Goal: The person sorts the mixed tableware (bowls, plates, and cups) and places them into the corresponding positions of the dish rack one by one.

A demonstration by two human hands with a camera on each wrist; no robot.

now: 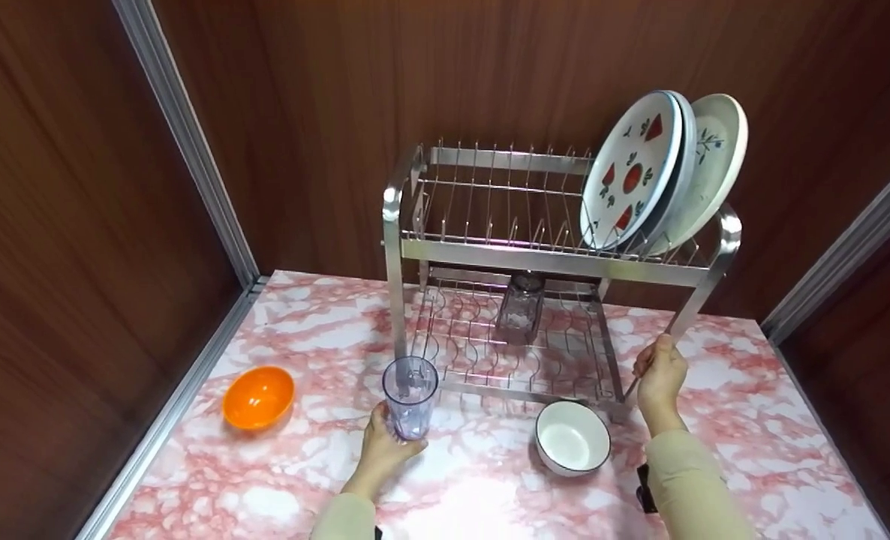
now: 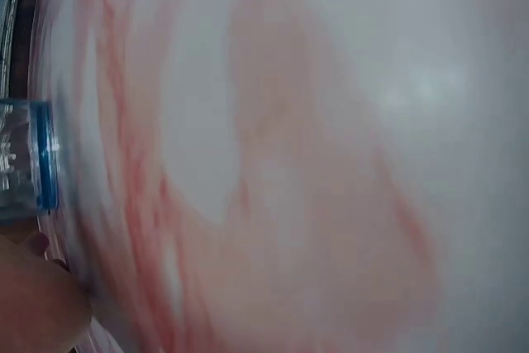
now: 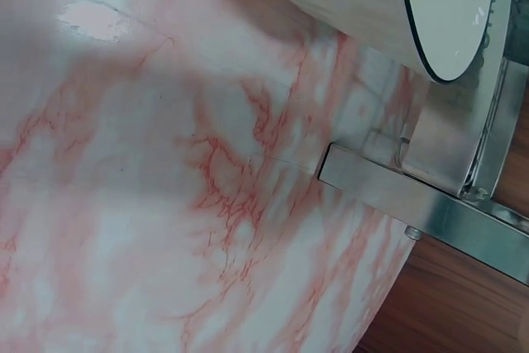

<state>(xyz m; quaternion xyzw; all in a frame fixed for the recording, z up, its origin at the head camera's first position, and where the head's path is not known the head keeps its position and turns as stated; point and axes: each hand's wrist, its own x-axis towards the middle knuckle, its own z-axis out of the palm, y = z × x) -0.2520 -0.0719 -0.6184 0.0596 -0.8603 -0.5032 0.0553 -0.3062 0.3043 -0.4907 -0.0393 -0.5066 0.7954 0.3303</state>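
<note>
Left hand (image 1: 385, 451) holds tumbler (image 1: 412, 412); right hand (image 1: 662, 381) grips rack's edge (image 1: 691, 313).

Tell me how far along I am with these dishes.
If you're loading, the plates standing in the top of the rack and the glass on its lower tier look done. Your left hand holds the clear cup; your right hand grips the rack. Probably left: the orange bowl and white bowl, both on the table.

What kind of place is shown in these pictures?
Perhaps a booth set up like a kitchen: a rack holding plates stands on a marbled table, with wood-look walls on three sides.
</note>
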